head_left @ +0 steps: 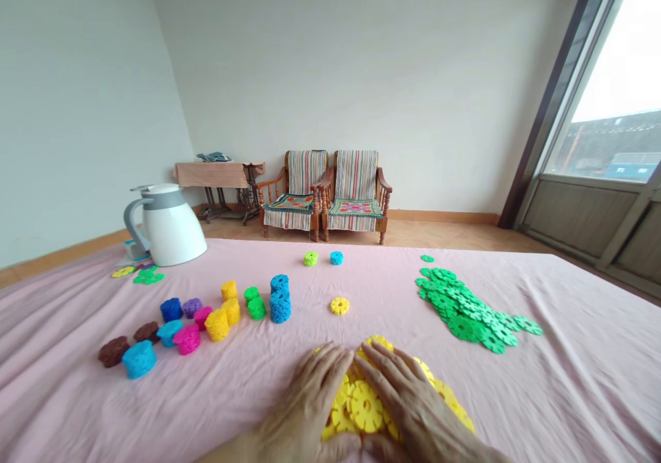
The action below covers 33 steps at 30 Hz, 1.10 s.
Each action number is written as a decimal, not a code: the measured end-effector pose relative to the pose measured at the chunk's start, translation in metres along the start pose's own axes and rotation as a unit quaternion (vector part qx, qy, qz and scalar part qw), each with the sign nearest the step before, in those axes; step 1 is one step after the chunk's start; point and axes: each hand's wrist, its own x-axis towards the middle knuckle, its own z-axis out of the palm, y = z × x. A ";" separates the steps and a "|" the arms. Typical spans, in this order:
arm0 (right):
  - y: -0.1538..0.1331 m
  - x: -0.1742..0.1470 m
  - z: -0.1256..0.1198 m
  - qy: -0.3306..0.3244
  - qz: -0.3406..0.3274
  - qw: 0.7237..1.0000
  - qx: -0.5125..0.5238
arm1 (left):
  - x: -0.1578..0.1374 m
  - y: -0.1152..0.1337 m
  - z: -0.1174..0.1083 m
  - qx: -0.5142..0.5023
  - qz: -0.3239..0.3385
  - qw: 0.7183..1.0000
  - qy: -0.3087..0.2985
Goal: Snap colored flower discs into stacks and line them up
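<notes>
A pile of yellow notched plastic discs (pixel 366 406) lies at the near middle of the table. My left hand (pixel 315 394) rests on the pile's left side, fingers stretched out and pointing away from me. On the right side of the same pile lies my right hand (pixel 407 387), also flat with its fingers extended. Yellow discs show between the two hands and beyond the right one; the hands hide the rest. Farther off, a small yellow disc stack (pixel 339 305) sits apart from the pile.
Stacks of discs in several colours, such as pink (pixel 186 339) and blue (pixel 280 306), stand at the left. Green discs (pixel 469 311) are heaped at the right. A white jug (pixel 174 232) stands at the far left on the pink cloth (pixel 583 380). Two chairs (pixel 356 194) are beyond.
</notes>
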 end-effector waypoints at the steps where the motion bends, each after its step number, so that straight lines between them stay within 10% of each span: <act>1: 0.000 0.002 -0.001 0.003 0.007 1.000 0.005 | 0.003 -0.001 0.000 -0.002 -0.001 1.000 0.004; 13: 0.005 0.019 -0.031 -0.059 0.072 0.993 0.069 | 0.024 -0.012 -0.010 0.005 0.038 0.998 0.053; 22: 0.051 0.056 -0.024 0.197 0.288 0.916 0.196 | 0.028 -0.008 -0.036 -0.059 -0.011 0.994 0.089; 33: 0.081 0.048 0.006 0.246 0.303 0.912 0.125 | 0.031 -0.009 -0.033 -0.099 -0.021 0.993 0.068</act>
